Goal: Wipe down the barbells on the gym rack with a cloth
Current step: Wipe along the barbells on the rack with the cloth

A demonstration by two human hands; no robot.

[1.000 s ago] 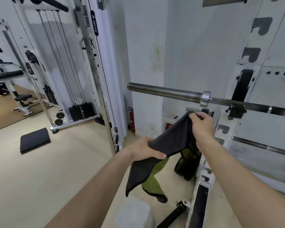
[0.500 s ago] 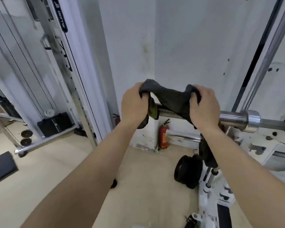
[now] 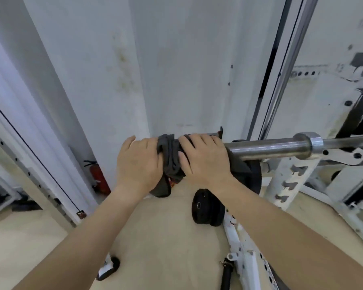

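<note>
A steel barbell (image 3: 268, 148) lies level across the white rack (image 3: 289, 178), its sleeve pointing left. A dark grey cloth (image 3: 172, 158) is bunched around the sleeve's left end, with a flap hanging below. My left hand (image 3: 139, 164) is wrapped over the cloth at the very tip of the bar. My right hand (image 3: 205, 159) grips the cloth and bar just to its right. The bar's end is hidden under cloth and hands.
A black weight plate (image 3: 206, 208) stands on the beige floor below the bar. A red fire extinguisher (image 3: 98, 176) sits against the white wall. A chrome guide rod (image 3: 287, 65) rises at the right. White cable-machine posts (image 3: 40, 147) stand at the left.
The cloth went from hanging between my hands below the bar to being draped over the sleeve and then bunched tight around its end. Both hands closed together on it.
</note>
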